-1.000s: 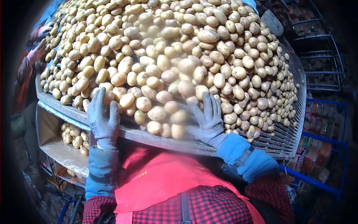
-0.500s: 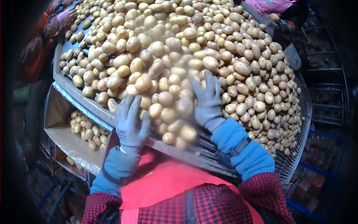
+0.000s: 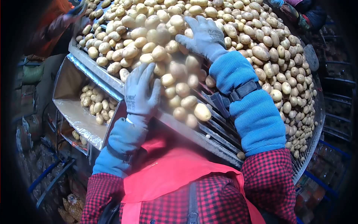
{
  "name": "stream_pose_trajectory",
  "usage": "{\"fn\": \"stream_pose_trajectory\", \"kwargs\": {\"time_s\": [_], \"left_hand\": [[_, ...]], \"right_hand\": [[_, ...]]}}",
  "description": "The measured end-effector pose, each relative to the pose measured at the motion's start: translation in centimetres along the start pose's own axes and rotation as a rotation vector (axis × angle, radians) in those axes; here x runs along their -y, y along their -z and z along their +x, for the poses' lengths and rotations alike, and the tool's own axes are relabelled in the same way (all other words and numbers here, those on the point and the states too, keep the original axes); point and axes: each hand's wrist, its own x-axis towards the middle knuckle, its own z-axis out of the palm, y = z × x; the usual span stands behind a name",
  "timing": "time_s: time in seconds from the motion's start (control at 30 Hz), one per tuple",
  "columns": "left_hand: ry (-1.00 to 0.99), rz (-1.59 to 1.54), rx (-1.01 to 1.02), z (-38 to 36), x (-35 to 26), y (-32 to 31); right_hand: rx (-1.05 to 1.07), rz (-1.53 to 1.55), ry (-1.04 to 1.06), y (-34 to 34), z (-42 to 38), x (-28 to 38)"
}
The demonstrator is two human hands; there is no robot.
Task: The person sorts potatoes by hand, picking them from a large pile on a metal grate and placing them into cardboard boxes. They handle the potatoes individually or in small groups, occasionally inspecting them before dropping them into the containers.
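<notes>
- The left hand (image 3: 141, 93), gloved in grey, lies flat at the lower-left edge of the potatoes (image 3: 209, 44), just left of frame centre. Its fingers are spread and point up the frame, so the palm walls in the near edge of the heap; it grips nothing.
- The right hand (image 3: 201, 35), also gloved, reaches far into the pile in the upper middle. Its fingers are splayed and curl slightly over the potatoes, a raking pose and not a pinch; no single potato is held.
- The potatoes cover the grate (image 3: 223, 130) from top centre to the right edge. The bars show bare only in the lower middle, under the right forearm, where a few potatoes look blurred, seemingly rolling between the two hands toward the near rim.
- The grate's slats are probably there to let dirt and small pieces drop through while the potatoes ride on top.
- A box (image 3: 71, 108) hangs below the grate's left rim at mid-left, lined with a shiny sheet and partly filled with potatoes; its spot under the edge suits catching what comes off.
- Blue sleeves (image 3: 253, 119) cover both forearms over a red checked shirt, with a red apron (image 3: 171, 175) at bottom centre.
- Another person's arm (image 3: 56, 26) shows at upper left, and another's sleeve (image 3: 302, 15) at upper right.
</notes>
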Motion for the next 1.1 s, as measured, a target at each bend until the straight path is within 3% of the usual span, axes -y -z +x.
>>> {"fn": "stream_pose_trajectory", "kwargs": {"time_s": [0.13,0.23,0.33,0.5,0.6,0.63,0.7,0.77,0.8,0.83,0.9,0.93,1.1], "left_hand": [[0.001,-0.003,-0.026,-0.3,0.2,-0.2],[0.002,-0.002,-0.022,-0.4,0.2,-0.2],[0.008,0.007,-0.016,-0.5,0.3,-0.4],[-0.036,-0.042,-0.108,-0.6,0.4,-0.8],[-0.048,-0.067,-0.181,-1.0,0.5,-1.1],[-0.057,-0.066,-0.198,-1.0,0.6,-1.2],[-0.062,-0.053,-0.218,-1.0,0.9,-1.2],[-0.059,-0.052,-0.217,-1.0,0.7,-1.2],[-0.059,-0.036,-0.212,-1.0,0.7,-1.1],[-0.057,-0.054,-0.197,-1.0,0.8,-1.0],[-0.055,-0.061,-0.204,-1.0,0.6,-0.9],[-0.045,-0.075,-0.203,-1.0,0.7,-0.9],[0.018,-0.043,-0.167,-1.0,0.3,-0.7]], "right_hand": [[-0.193,0.098,0.149,-0.8,-4.6,-2.2],[-0.152,0.388,0.086,-1.2,-9.1,-4.5],[-0.152,0.233,0.066,0.0,-14.3,-5.8],[-0.305,0.412,-0.049,2.4,-22.0,-5.8],[-0.226,0.636,-0.347,3.8,-25.4,-3.9],[-0.292,0.781,-0.283,3.4,-25.7,-3.3],[-0.074,0.956,-0.387,4.8,-27.2,-1.4],[-0.023,0.887,-0.268,4.2,-28.1,-0.5],[-0.072,0.769,-0.113,3.4,-28.2,-0.3],[0.002,0.786,-0.217,4.4,-28.0,1.0],[-0.067,0.732,-0.053,2.7,-27.7,1.4],[0.022,0.607,0.015,3.1,-27.6,1.3],[0.120,0.370,0.105,1.4,-26.0,1.9]]}}
